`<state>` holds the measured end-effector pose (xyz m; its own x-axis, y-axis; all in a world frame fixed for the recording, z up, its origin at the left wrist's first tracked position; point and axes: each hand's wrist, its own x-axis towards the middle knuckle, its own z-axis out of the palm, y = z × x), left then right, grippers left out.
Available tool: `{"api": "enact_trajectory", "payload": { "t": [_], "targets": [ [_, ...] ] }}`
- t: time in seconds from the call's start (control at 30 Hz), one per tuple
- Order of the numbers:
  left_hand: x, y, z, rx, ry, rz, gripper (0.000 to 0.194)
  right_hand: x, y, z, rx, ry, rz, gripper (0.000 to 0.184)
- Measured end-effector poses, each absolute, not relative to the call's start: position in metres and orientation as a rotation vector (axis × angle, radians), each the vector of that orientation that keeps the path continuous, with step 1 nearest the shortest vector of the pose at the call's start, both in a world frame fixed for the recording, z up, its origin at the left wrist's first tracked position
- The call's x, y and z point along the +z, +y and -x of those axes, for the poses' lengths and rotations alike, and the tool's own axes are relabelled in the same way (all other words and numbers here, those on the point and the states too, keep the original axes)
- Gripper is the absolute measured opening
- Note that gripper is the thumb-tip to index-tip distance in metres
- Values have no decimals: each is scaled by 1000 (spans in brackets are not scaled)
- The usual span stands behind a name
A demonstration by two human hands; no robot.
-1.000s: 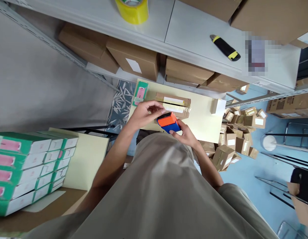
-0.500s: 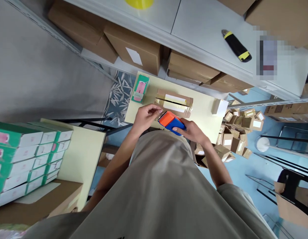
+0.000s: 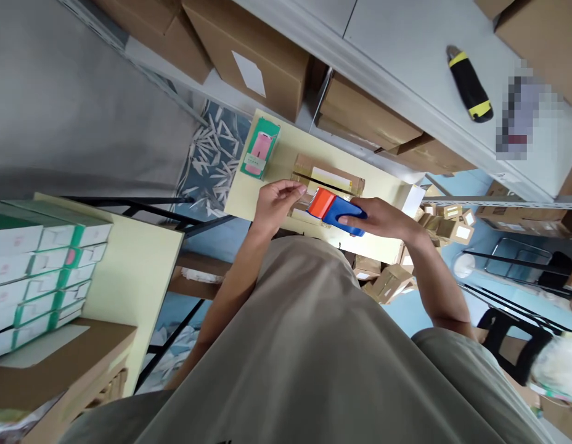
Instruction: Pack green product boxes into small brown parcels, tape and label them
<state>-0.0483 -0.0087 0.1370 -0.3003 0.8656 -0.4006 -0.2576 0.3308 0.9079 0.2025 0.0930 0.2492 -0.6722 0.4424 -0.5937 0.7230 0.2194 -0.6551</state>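
My right hand [image 3: 376,217] is wrapped round a blue and orange tape dispenser [image 3: 344,213], its toothed edge pointing left. Just left of those teeth, my left hand [image 3: 277,203] is closed with thumb and forefinger pinched together. Whatever sits in that pinch, perhaps clear tape, is too thin to make out. Behind both hands a small brown cardboard box [image 3: 351,182] lies on the pale yellow table [image 3: 288,135]; a dark gap runs along its top, and it bears a white and yellow label. The dispenser partly covers the box's near side.
A green box with a pink picture [image 3: 259,148] stands at the table's left end, a white box [image 3: 412,200] at its right. Above runs a grey shelf [image 3: 383,55] carrying a black and yellow utility knife [image 3: 469,86]. Stacked green-and-white boxes [image 3: 55,265] are at left. Small cartons [image 3: 392,280] lie at right.
My right hand has moved right with the tape dispenser, which now lies more level and farther from my left hand. The left hand stays pinched. The head view has shifted.
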Motion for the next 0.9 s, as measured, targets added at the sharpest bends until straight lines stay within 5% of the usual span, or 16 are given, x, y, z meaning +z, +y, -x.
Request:
{"api": "enact_trajectory", "payload": {
  "t": [0.63, 0.9],
  "targets": [
    [130, -8, 53, 1196, 1485, -511, 55, 246, 105, -196, -1376, 2252, -1046, 67],
    [167, -14, 47, 1204, 1575, -650, 51, 228, 86, -198, -1292, 2337, -1256, 72]
  ]
}}
